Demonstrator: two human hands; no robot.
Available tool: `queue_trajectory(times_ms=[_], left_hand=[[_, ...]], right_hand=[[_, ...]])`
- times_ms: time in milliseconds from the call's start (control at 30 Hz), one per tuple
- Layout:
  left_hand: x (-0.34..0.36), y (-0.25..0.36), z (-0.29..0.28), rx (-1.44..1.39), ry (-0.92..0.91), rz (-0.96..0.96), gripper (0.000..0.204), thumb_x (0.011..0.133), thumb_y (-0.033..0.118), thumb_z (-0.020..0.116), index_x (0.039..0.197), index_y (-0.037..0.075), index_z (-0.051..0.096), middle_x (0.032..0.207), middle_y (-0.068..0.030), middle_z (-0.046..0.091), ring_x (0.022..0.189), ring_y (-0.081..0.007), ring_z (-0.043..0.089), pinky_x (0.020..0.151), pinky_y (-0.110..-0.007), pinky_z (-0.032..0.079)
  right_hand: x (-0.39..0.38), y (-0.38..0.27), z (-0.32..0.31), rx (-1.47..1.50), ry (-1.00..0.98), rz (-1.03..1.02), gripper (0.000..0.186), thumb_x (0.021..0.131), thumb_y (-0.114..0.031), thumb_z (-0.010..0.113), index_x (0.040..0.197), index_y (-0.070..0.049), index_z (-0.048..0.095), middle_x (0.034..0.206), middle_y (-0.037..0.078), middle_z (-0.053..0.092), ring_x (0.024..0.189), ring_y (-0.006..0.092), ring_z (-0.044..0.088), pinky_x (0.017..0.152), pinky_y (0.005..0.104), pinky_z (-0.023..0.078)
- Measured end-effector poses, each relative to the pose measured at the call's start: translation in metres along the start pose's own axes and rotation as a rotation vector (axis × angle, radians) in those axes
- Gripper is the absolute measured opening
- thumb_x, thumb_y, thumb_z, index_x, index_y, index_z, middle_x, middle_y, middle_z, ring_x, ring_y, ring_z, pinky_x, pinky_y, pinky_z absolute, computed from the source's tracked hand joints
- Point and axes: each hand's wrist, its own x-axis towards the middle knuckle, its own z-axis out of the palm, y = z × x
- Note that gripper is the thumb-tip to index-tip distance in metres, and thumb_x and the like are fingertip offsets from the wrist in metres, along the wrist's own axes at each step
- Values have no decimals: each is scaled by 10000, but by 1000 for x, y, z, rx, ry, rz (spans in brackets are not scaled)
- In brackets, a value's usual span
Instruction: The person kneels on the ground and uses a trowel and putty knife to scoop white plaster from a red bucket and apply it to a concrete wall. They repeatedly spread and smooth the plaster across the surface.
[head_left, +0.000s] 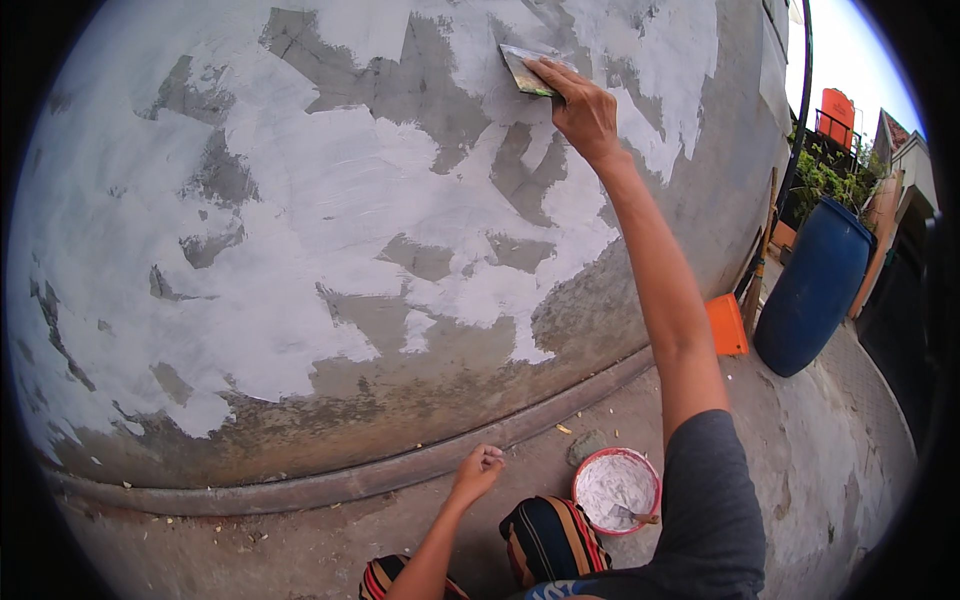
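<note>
Grey sleeve (712,500) was seen nearest. Flat blade (525,70) was clamped in right hand (586,108), high on wall (418,257); left hand (478,473) was loosely curled, grip unclear. Shallow angle, even pressure were judged best.

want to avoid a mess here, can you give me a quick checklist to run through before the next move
1. Scraper gripped in the right hand: ok.
2. Left hand free: ok, nothing visible in it.
3. White paste in the red bucket: ok.
4. Wooden-handled tool in the bucket: ok, handle at the rim.
5. Wall fully coated: not ok, grey patches show.
6. Paste on the scraper's wall-facing side: cannot tell, hidden.
</note>
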Motion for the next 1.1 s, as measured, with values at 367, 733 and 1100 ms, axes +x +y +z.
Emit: queue_trajectory(times_ms=[367,733,1100], left_hand=[[-5,9,-7,150,22,-24,264,898,186,613,1112,39,570,907,-57,674,730,-108,589,598,-262,489],[-8,18,-10,277,15,-17,315,867,250,640,1104,47,597,924,-113,691,809,-213,667,761,-329,516],[-11,14,5,341,-94,-63,307,875,252,628,1114,62,598,950,-100,682,860,-204,655,775,-336,508]], right_hand=[[25,43,-22,-16,135,594,260,873,-229,569,1107,-231,683,772,139,674,762,348,654,662,437,492],[45,21,34,-312,166,402,429,753,-118,597,1171,-185,664,930,86,704,825,305,683,691,412,534],[22,43,-36,16,-250,294,315,819,-189,583,1118,-184,683,831,154,671,802,363,631,683,425,480]])
